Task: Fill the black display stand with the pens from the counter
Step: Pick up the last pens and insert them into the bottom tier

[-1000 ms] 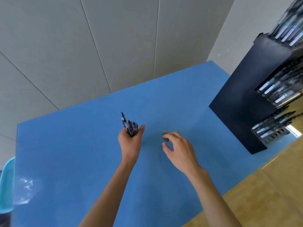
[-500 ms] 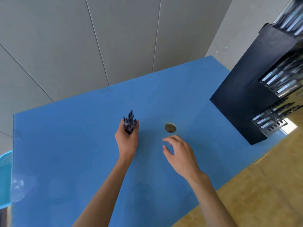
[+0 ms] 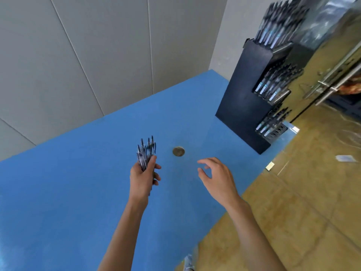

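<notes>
Gripping a bundle of pens [image 3: 146,153] upright, left hand [image 3: 143,178] keeps them gathered over the counter [image 3: 58,192], likely ready for the stand [image 3: 248,98] at far right. Right hand [image 3: 216,178] hovers empty, fingers loosely spread, near a round disc [image 3: 178,151]. Pens: dark, slim, blurred. Stand's three tiers already hold many.

Left hand [image 3: 144,178] raised, fingers curled round a bundle of dark, clear-barrelled plastic pens [image 3: 146,153], tips up. Right hand [image 3: 216,178] hovers empty, fingers loosely curled, forearm extended.
</notes>
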